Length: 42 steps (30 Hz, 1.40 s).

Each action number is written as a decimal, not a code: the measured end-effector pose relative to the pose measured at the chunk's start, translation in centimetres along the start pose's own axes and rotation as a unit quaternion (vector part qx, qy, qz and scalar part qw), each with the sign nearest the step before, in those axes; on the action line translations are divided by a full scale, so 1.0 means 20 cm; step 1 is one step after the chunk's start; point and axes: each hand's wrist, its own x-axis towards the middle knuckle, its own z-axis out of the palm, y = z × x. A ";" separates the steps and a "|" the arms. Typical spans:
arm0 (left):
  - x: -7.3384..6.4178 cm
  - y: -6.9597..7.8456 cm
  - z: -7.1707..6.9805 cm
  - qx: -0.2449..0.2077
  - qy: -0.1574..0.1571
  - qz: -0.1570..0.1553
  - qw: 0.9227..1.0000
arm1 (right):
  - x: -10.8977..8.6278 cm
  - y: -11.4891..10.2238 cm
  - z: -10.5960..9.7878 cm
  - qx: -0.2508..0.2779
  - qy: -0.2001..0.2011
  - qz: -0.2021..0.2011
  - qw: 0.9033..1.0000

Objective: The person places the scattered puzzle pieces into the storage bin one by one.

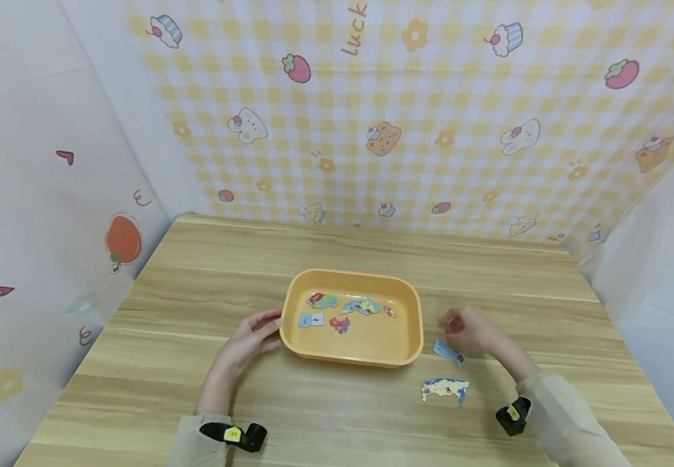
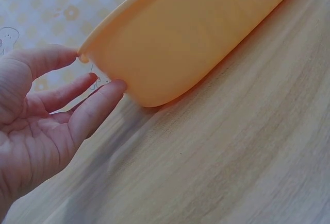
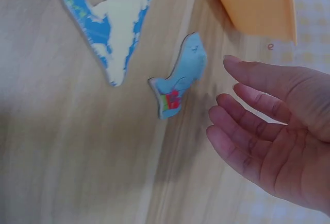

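Observation:
In the head view, my left hand (image 1: 253, 335) is at the left end of a yellow plastic tray (image 1: 348, 350). Its fairly straight fingers (image 2: 95, 108) touch the end wall from outside, and the thumb meets the rim. My right hand (image 1: 468, 326) hovers off the tray's right side, relaxed and holding nothing. Nearest to it lies a light-blue map puzzle piece (image 1: 446, 351) with a red patch, apart from the fingertips (image 3: 218, 131) in the right wrist view. Closer to the person lies a larger cream-and-blue map puzzle piece (image 1: 446, 388), lettered in black.
Several puzzle pieces lie inside the tray, among them a red-and-green piece (image 1: 322, 300), a blue-and-yellow piece (image 1: 361, 306) and a red piece (image 1: 339, 324). The tray stands on a wooden table (image 1: 196, 272), with a yellow checked cloth (image 1: 337, 175) behind it.

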 end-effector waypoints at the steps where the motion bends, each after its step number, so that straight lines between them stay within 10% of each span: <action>1: 0.00 0.00 0.00 0.000 -0.001 0.000 1.000 | -0.01 0.01 0.01 0.000 0.001 0.006 1.000; 18: -0.01 0.01 0.00 0.012 0.018 -0.007 1.000 | -0.05 0.03 0.07 0.014 -0.017 0.081 0.996; 42: 0.00 0.03 0.06 0.049 0.020 0.014 0.998 | -0.05 0.04 0.04 0.032 -0.079 0.026 0.996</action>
